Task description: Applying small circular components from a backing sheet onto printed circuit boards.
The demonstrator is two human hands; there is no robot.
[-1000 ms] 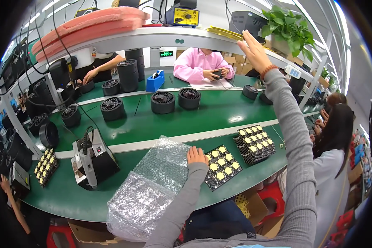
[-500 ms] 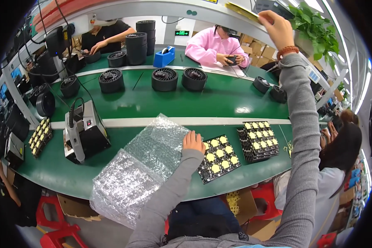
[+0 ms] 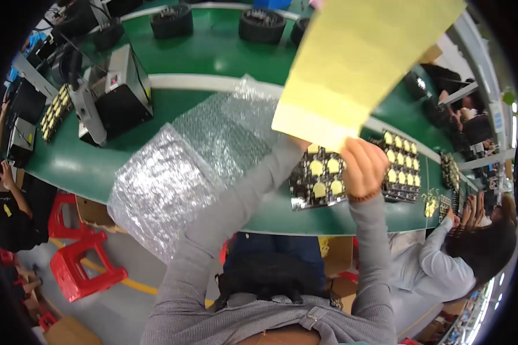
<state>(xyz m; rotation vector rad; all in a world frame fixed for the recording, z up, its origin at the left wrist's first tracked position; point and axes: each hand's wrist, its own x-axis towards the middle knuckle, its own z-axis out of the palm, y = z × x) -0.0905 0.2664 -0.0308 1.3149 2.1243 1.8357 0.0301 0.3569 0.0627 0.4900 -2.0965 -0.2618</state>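
A large yellow sheet (image 3: 362, 63) like paper rises in front of me, its lower right corner pinched in my right hand (image 3: 365, 167). My left hand (image 3: 298, 142) is at the sheet's lower left edge, and its fingers are hidden behind the sheet. Partly covered by the sheet and my right hand, a black circuit board panel (image 3: 318, 184) with rows of yellow rounded pieces lies on the green table. A stack of similar panels (image 3: 402, 164) stands to the right. Clear bubble wrap (image 3: 161, 190) spreads on the left, under my left forearm, and hangs over the table's front edge.
A boxy machine (image 3: 121, 86) with a grey handpiece stands at the left, beside another board panel (image 3: 56, 115). Black round wheel-like units (image 3: 262, 26) line the far side. Yellow scraps (image 3: 430, 204) lie at the right, near a co-worker (image 3: 443, 259). Red stools (image 3: 86, 264) are on the floor.
My right hand has come down from the overhead shelf with the yellow sheet. My left hand has moved off the bubble wrap to the sheet's lower edge. The view has tilted downward.
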